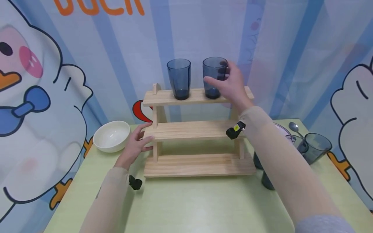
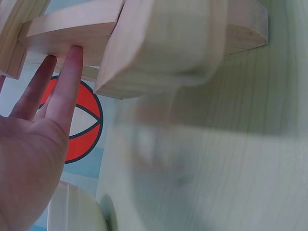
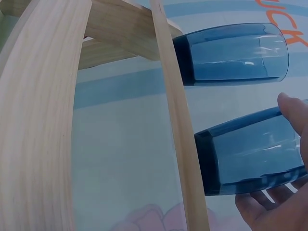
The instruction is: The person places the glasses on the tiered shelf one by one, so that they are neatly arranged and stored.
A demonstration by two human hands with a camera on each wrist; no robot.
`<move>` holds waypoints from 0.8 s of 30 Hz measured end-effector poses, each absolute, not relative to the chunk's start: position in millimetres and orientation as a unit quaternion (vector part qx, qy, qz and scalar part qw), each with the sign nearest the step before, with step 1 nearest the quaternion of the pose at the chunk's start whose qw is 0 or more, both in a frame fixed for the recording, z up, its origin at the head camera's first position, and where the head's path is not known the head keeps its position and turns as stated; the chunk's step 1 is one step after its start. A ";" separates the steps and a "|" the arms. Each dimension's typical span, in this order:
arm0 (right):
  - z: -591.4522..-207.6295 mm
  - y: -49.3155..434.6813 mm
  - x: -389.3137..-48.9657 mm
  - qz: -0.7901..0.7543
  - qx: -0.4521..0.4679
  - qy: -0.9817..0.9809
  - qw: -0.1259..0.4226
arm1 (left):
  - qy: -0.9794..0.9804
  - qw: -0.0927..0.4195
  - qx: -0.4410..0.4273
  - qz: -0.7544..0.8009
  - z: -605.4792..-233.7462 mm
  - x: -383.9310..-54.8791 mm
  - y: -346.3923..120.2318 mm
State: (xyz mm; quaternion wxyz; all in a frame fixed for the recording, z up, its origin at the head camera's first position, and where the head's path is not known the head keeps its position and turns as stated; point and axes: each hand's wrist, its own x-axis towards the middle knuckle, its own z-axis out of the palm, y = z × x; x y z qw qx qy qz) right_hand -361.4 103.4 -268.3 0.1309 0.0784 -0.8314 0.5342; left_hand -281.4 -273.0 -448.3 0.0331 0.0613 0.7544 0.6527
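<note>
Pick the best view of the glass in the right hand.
Head: it shows the glass from rim to base, though the right hand covers part. Right wrist shows it larger, but hand and frame edge hide most of its rim. Left wrist doesn't show it.

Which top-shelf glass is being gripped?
In the head view, the right glass on the top shelf: the right hand grips it. The left glass stands untouched beside it.
</note>
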 end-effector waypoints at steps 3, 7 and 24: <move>-268.4 101.5 -361.2 0.535 0.076 -0.831 0.132 | 0.753 0.030 0.062 0.655 -448.6 -281.1 -272.7; -267.7 99.5 -359.9 0.534 0.067 -0.833 0.132 | 0.753 0.028 0.064 0.654 -448.2 -280.9 -271.9; -266.4 105.4 -361.4 0.543 0.074 -0.832 0.093 | 0.757 0.027 0.063 0.650 -448.8 -280.3 -271.9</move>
